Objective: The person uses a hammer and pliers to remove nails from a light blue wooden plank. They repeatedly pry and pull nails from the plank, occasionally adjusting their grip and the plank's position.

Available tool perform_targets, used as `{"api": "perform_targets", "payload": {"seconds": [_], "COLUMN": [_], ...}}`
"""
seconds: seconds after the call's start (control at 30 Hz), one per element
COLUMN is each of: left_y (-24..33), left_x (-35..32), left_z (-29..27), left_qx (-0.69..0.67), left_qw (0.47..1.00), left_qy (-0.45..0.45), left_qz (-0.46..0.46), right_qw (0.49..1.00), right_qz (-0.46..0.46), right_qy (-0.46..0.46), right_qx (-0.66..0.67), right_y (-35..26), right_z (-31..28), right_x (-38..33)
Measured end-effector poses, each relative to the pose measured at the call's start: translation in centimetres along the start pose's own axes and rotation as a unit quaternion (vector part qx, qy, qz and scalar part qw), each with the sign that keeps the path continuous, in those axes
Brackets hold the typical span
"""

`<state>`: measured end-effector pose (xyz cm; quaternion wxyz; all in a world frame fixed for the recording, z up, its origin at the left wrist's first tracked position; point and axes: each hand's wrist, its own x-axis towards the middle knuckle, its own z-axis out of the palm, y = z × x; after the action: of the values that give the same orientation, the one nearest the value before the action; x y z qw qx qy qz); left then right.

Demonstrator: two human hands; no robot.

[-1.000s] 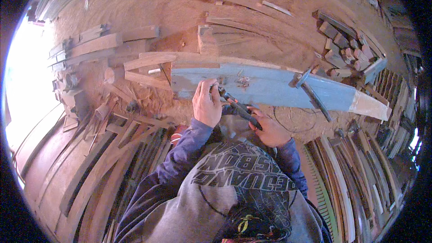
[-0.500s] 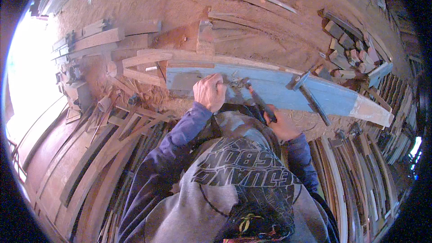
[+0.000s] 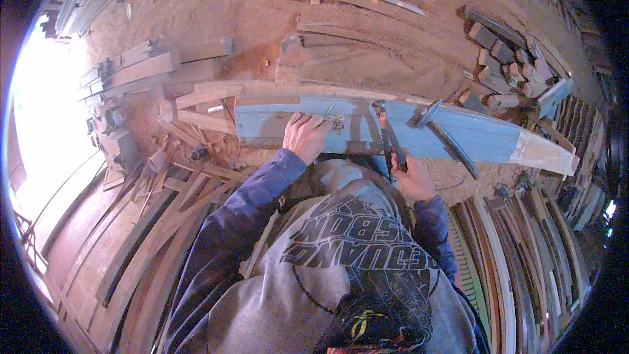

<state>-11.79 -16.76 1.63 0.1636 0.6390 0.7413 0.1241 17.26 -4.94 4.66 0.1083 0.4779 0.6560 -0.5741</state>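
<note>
A long board with blue faces (image 3: 403,132) lies crosswise in front of me, its right end bare wood. My left hand (image 3: 306,137) rests on its left part with curled fingers; what they hold, if anything, is hidden. Just right of those fingers sits a small heap of little dark pieces (image 3: 337,122), probably nails. In my right hand (image 3: 415,178), at the near edge, are long-handled pincers (image 3: 388,136), their reddish-dark head pointing away over the board. Farther right, a hammer (image 3: 452,149) lies across the board, its handle overhanging the near edge.
Stacked timber offcuts (image 3: 508,65) lie at the far right. Wooden beams (image 3: 147,65) are piled at the far left. Long wooden strips (image 3: 154,236) lie on both sides of me. Sandy ground (image 3: 255,6) with a few loose strips stretches beyond the board.
The pincers' head has swung right, away from my left hand and the small heap. My left hand's fingers have loosened from a tighter fist. The hammer stays on the board.
</note>
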Motion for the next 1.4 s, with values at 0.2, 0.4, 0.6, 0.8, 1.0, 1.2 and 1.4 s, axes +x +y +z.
{"api": "perform_targets", "payload": {"seconds": [0.2, 0.4, 0.6, 0.8, 1.0, 1.2, 1.4], "left_y": [0.8, -1.1, -3.3, -5.3, -8.6, -4.7, -1.8], "left_x": [0.1, -2.3, -4.0, -6.1, -7.9, -5.6, -3.6], "left_z": [-0.2, -3.0, -4.5, -3.2, -0.5, -2.7, -2.5], "left_qx": [-0.056, -0.189, -0.296, -0.452, -0.422, -0.094, -0.042], "left_qw": [0.995, 0.938, 0.893, 0.792, 0.794, 0.931, 0.941], "left_qy": [0.002, 0.095, 0.199, 0.116, 0.142, 0.067, 0.041], "left_qz": [-0.079, -0.274, -0.274, -0.393, -0.414, -0.345, -0.333], "right_qw": [0.997, 0.999, 0.997, 0.999, 0.997, 0.997, 0.996], "right_qz": [-0.048, 0.002, -0.043, -0.016, -0.007, -0.044, -0.018], "right_qy": [-0.025, -0.02, -0.054, -0.033, -0.047, -0.026, -0.048], "right_qx": [0.06, 0.05, 0.021, 0.007, -0.059, -0.05, -0.069], "right_y": [0.9, 0.5, 0.5, -0.3, -1.3, -0.7, -0.3], "right_z": [-0.1, -0.4, -1.0, -0.8, -1.3, -0.7, -0.1], "right_x": [0.6, 0.8, 1.5, 1.9, 2.0, 1.5, 1.9]}}
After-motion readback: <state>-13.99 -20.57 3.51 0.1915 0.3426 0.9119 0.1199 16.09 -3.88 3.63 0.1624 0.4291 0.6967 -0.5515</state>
